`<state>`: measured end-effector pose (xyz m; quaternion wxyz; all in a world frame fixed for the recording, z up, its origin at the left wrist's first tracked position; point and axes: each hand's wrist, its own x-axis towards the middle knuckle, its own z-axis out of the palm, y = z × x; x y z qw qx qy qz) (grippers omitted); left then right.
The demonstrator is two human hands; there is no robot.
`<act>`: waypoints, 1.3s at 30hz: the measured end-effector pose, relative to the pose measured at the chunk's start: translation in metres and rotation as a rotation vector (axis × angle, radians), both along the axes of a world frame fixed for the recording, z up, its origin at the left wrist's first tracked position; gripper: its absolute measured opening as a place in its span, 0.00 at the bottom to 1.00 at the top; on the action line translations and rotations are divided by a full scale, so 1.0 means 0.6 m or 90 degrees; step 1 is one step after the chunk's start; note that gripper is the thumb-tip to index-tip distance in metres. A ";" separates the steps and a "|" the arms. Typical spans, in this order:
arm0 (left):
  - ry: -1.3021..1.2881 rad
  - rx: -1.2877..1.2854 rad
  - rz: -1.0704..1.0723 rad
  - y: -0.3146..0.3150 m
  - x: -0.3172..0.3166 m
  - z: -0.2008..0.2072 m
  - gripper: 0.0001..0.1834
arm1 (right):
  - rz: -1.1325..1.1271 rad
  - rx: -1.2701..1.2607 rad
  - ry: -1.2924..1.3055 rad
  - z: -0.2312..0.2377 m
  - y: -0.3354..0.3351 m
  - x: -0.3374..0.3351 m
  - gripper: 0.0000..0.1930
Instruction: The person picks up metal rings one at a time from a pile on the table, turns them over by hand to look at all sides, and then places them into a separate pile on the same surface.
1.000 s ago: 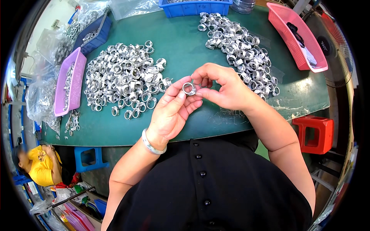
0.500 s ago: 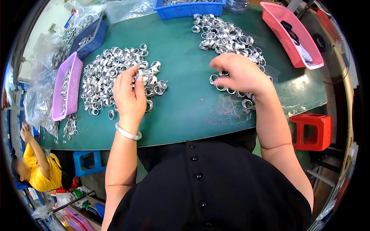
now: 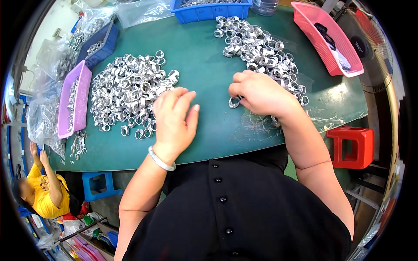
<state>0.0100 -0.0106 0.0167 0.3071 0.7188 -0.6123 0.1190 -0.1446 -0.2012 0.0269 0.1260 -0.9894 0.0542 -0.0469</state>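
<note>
Two heaps of silver metal rings lie on the green tabletop, a left pile [image 3: 126,89] and a right pile [image 3: 257,48]. My left hand [image 3: 176,124], with a pale bracelet at its wrist, is over the near right edge of the left pile. Its fingers are spread, and nothing shows between them. At the near end of the right pile, my right hand [image 3: 263,93] has its fingers curled down. They close on a single ring [image 3: 234,102], which shows at the fingertips, partly covered by the hand.
A lilac basket [image 3: 64,117] and a dark blue bin [image 3: 111,41] with small metal parts stand left, beside filled clear plastic bags [image 3: 41,117]. A blue tray [image 3: 211,14] is at the back, a pink basket [image 3: 300,21] back right. A person in yellow [image 3: 48,195] sits far left.
My left hand has moved right and nearer me, its thumb and fingers coming apart. My right hand has shifted slightly left and closed, and the ring at its fingertips has come nearer me.
</note>
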 end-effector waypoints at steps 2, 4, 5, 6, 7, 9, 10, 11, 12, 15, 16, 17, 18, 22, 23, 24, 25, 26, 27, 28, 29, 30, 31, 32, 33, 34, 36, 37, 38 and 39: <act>0.020 0.022 -0.035 -0.001 -0.013 -0.008 0.16 | 0.035 0.042 -0.011 -0.001 0.007 0.006 0.09; 0.049 0.033 -0.069 -0.005 -0.023 -0.016 0.17 | 0.042 0.071 0.005 0.000 0.013 0.009 0.10; 0.061 0.054 -0.075 -0.008 -0.030 -0.018 0.18 | 0.046 0.086 0.023 0.001 0.016 0.012 0.10; 0.078 0.083 -0.083 -0.009 -0.035 -0.018 0.21 | 0.046 0.087 0.023 0.000 0.016 0.012 0.10; 0.066 0.088 -0.076 -0.011 -0.040 -0.019 0.21 | 0.061 0.099 0.009 -0.002 0.018 0.012 0.10; 0.054 0.094 -0.068 -0.018 -0.050 -0.021 0.21 | 0.077 0.113 -0.005 -0.004 0.019 0.012 0.11; 0.058 0.109 -0.066 -0.023 -0.054 -0.022 0.20 | 0.083 0.112 -0.009 -0.003 0.019 0.011 0.12; 0.062 0.123 -0.065 -0.027 -0.056 -0.023 0.20 | 0.089 0.110 -0.012 -0.003 0.019 0.011 0.13; 0.062 0.124 -0.065 -0.030 -0.055 -0.026 0.20 | 0.090 0.110 -0.012 -0.004 0.020 0.011 0.13; 0.078 0.107 -0.073 -0.035 -0.052 -0.037 0.17 | 0.092 0.126 -0.003 -0.003 0.018 0.012 0.14; 0.087 0.076 -0.071 -0.035 -0.051 -0.037 0.17 | 0.096 0.130 -0.006 -0.004 0.016 0.011 0.13; 0.095 0.046 -0.069 -0.034 -0.050 -0.037 0.16 | 0.100 0.134 -0.010 -0.006 0.015 0.011 0.13; 0.095 0.047 -0.070 -0.033 -0.048 -0.037 0.16 | 0.098 0.135 -0.010 -0.004 0.014 0.010 0.13; 0.085 -0.004 -0.061 -0.029 -0.041 -0.028 0.15 | 0.088 0.219 -0.010 0.002 0.014 0.011 0.13; 0.107 -0.014 -0.061 -0.026 -0.039 -0.026 0.15 | 0.090 0.258 -0.014 0.004 0.014 0.012 0.13; 0.130 -0.024 -0.060 -0.025 -0.039 -0.023 0.15 | 0.091 0.258 -0.013 0.006 0.013 0.012 0.13; 0.135 -0.043 -0.067 -0.025 -0.039 -0.019 0.15 | 0.098 0.299 -0.023 0.009 0.013 0.012 0.13; 0.136 -0.044 -0.067 -0.024 -0.039 -0.016 0.15 | 0.104 0.339 -0.033 0.010 0.012 0.013 0.13; 0.153 -0.046 -0.065 -0.023 -0.040 -0.013 0.14 | 0.105 0.339 -0.033 0.010 0.012 0.013 0.13; 0.170 -0.049 -0.063 -0.021 -0.039 -0.011 0.14 | 0.105 0.371 -0.043 0.010 0.012 0.014 0.13; 0.170 -0.050 -0.061 -0.020 -0.038 -0.012 0.14 | 0.105 0.402 -0.053 0.010 0.013 0.014 0.13; 0.193 -0.054 -0.068 -0.020 -0.037 -0.012 0.14 | 0.107 0.402 -0.052 0.010 0.013 0.015 0.13; 0.217 -0.059 -0.076 -0.019 -0.036 -0.012 0.14 | 0.105 0.420 -0.061 0.009 0.013 0.015 0.13; 0.218 -0.059 -0.075 -0.018 -0.035 -0.012 0.14 | 0.103 0.437 -0.069 0.008 0.014 0.015 0.13; 0.220 -0.066 -0.077 -0.018 -0.035 -0.013 0.15 | 0.104 0.437 -0.068 0.009 0.014 0.015 0.13; 0.222 -0.072 -0.080 -0.018 -0.035 -0.013 0.15 | 0.107 0.440 -0.074 0.009 0.014 0.015 0.13; 0.219 -0.079 -0.082 -0.016 -0.035 -0.011 0.16 | 0.111 0.443 -0.080 0.009 0.014 0.016 0.13; 0.214 -0.085 -0.085 -0.016 -0.034 -0.010 0.16 | 0.115 0.443 -0.086 0.009 0.015 0.016 0.13; 0.214 -0.084 -0.085 -0.016 -0.033 -0.010 0.16 | 0.118 0.442 -0.093 0.009 0.015 0.016 0.13; 0.200 -0.090 -0.092 -0.016 -0.032 -0.009 0.17 | 0.119 0.443 -0.093 0.009 0.015 0.016 0.13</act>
